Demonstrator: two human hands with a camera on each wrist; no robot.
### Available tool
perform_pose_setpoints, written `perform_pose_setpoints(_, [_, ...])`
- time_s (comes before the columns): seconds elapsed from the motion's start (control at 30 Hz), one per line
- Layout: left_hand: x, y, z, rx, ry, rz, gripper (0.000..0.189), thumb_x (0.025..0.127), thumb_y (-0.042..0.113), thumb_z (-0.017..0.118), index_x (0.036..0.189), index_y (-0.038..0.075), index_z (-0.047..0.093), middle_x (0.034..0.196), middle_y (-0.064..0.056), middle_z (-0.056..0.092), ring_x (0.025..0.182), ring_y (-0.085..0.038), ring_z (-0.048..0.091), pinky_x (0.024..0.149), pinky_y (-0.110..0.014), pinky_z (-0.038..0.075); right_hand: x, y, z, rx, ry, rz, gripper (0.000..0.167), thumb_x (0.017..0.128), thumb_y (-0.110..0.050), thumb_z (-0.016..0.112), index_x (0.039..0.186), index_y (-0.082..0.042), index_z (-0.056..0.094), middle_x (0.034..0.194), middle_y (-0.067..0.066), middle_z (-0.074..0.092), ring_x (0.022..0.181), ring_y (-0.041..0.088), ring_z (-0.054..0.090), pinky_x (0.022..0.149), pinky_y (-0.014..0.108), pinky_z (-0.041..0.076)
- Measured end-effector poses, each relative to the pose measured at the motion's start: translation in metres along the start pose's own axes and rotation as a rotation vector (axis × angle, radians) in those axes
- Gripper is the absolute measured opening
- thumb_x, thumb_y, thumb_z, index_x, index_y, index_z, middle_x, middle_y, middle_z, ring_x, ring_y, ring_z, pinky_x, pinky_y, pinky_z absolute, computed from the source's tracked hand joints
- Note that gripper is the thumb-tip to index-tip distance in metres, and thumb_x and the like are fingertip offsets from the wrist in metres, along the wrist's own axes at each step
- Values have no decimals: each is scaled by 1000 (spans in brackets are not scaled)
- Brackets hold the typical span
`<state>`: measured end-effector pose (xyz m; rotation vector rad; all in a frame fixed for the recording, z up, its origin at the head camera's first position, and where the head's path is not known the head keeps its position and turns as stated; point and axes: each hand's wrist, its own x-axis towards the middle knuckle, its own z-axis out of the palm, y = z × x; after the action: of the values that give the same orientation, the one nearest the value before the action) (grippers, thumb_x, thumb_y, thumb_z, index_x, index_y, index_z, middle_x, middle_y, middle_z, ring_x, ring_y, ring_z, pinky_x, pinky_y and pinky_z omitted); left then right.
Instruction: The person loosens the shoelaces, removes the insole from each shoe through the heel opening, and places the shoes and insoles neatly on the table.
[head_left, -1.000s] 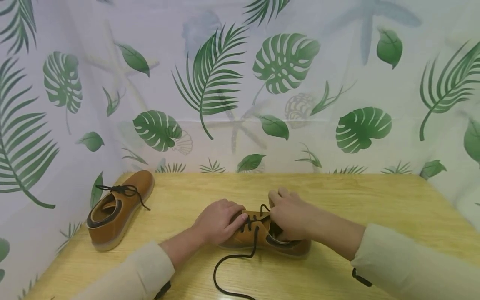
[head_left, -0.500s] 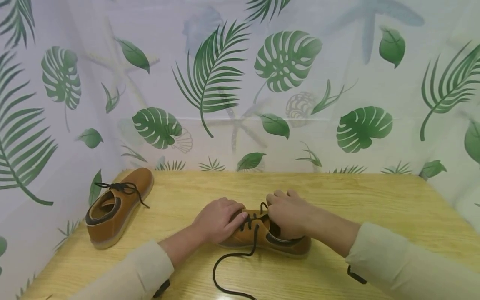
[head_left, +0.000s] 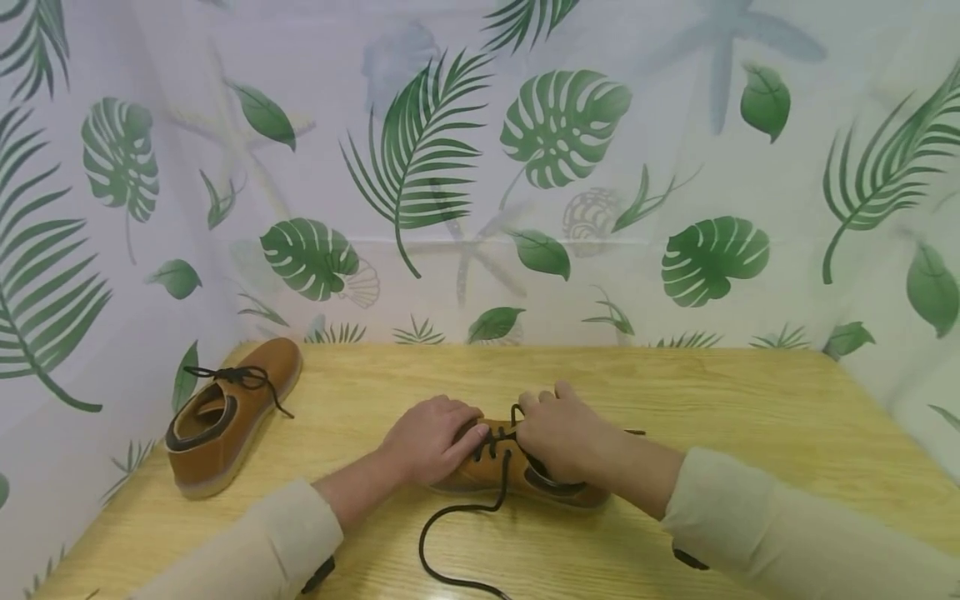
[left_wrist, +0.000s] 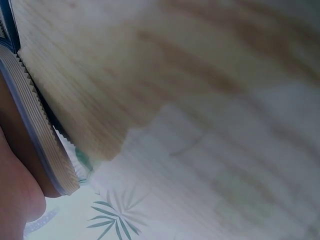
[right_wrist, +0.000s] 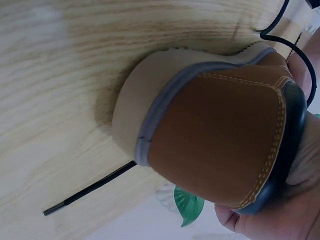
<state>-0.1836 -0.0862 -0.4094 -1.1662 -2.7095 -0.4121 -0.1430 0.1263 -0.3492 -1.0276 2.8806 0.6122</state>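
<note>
In the middle of the table lies a brown shoe [head_left: 480,475] with black laces, its toe to the left. My left hand [head_left: 431,442] grips the toe, its thumb lying near the lacing. At the tongue and shoe opening my right hand [head_left: 558,433] holds the shoe's upper part; its fingertips are hidden. A black shoelace [head_left: 422,542] trails loose from the near side of the lacing toward the front. The other lace end [right_wrist: 90,189] sticks out beyond the heel in the right wrist view. The left wrist view catches only a strip of the shoe's sole [left_wrist: 37,120].
A matching brown shoe [head_left: 255,429], its black lace tied in a bow, stands at the table's left edge. Leaf-printed white cloth [head_left: 450,167] hangs behind and beside the wooden table [head_left: 712,400].
My right hand has shifted slightly left along the shoe, toward the lacing. A lace end now shows behind my right wrist. The left hand keeps its grip on the toe.
</note>
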Motion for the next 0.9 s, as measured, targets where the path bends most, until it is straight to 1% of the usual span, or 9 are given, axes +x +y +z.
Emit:
perform_pose_setpoints(0.07, [-2, -2, 0, -4, -2, -4, 40, 106, 38, 41, 114, 13, 71, 108, -1, 74, 101, -20, 68, 91, -38, 53, 2, -2, 2, -28, 25, -11, 15, 85, -27, 80, 80, -17, 70, 90, 3, 56, 71, 19, 51, 77, 41, 44])
perform_pose_setpoints(0.13, [-3, -3, 0, -5, -2, -5, 39, 106, 37, 41, 114, 13, 71, 108, -1, 74, 101, -19, 68, 92, -38, 53, 4, -1, 5, -25, 47, -20, 17, 86, -29, 79, 79, -17, 69, 87, 2, 55, 70, 19, 50, 77, 40, 43])
perform_pose_setpoints(0.33, [-3, -3, 0, -10, -3, 2, 41, 107, 38, 40, 116, 12, 70, 110, -1, 74, 103, -19, 67, 94, -37, 52, 3, 10, 3, 111, 41, -23, 26, 84, -38, 78, 76, -16, 67, 89, 1, 55, 70, 17, 51, 76, 40, 37])
perform_pose_setpoints(0.4, [-2, -3, 0, -10, -8, 8, 42, 107, 38, 39, 117, 12, 70, 111, -1, 73, 103, -19, 67, 94, -37, 52, 0, 12, -2, 122, 38, -34, 26, 83, -38, 78, 77, -16, 68, 88, 0, 56, 70, 17, 51, 75, 39, 36])
perform_pose_setpoints(0.47, [-1, -1, 0, -9, -10, 14, 42, 107, 38, 38, 117, 12, 70, 111, -1, 73, 102, -19, 67, 93, -36, 52, -5, 14, -6, 99, 68, -60, 23, 83, -34, 79, 77, -15, 69, 87, 1, 58, 70, 18, 52, 72, 37, 37])
perform_pose_setpoints(0.57, [0, 0, 0, -7, -5, 11, 42, 107, 37, 37, 116, 12, 70, 110, -1, 73, 101, -18, 67, 92, -35, 53, -12, 17, -9, 32, 175, -105, 16, 82, -26, 79, 74, -15, 70, 89, 1, 62, 73, 19, 55, 67, 34, 43])
perform_pose_setpoints(0.67, [1, -1, 0, -3, 11, 15, 41, 107, 37, 38, 114, 13, 70, 106, 0, 73, 98, -17, 67, 90, -35, 53, -17, 20, -6, -47, 338, -175, 15, 83, -14, 77, 70, -15, 71, 92, 2, 60, 76, 19, 53, 62, 31, 45])
perform_pose_setpoints(0.8, [1, -3, 0, -5, 13, 22, 41, 107, 38, 39, 112, 12, 71, 103, 0, 74, 96, -16, 68, 91, -35, 53, -21, 24, -1, -169, 535, -290, 17, 84, -16, 79, 70, -15, 70, 87, 1, 54, 71, 15, 47, 58, 26, 42])
perform_pose_setpoints(0.9, [0, -4, 2, -5, 7, 16, 42, 107, 38, 38, 113, 12, 71, 105, 0, 74, 98, -17, 68, 92, -35, 53, -24, 27, 2, -260, 599, -374, 12, 83, -19, 81, 76, -15, 70, 82, -1, 58, 68, 14, 47, 60, 25, 43])
